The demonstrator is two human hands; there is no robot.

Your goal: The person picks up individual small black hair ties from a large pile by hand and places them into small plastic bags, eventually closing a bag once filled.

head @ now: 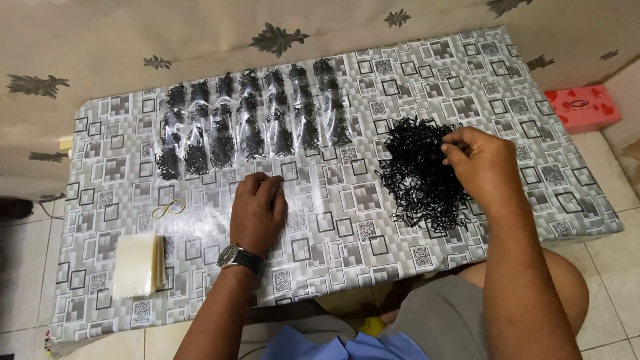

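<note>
Right hand (pixel 483 163) pinching black band heap (pixel 420 173); left hand (pixel 259 210) flat.

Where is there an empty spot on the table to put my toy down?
Bare cloth lies along the near edge between the left hand and the loose black pile, and at the far right corner. It is crowded at the bag rows and the pile.

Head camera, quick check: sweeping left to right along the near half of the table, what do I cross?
Stack of pale clear plastic bags → yellow rubber band → left hand, wearing a wristwatch → loose pile of small black bands → right hand reaching into that pile.
</note>
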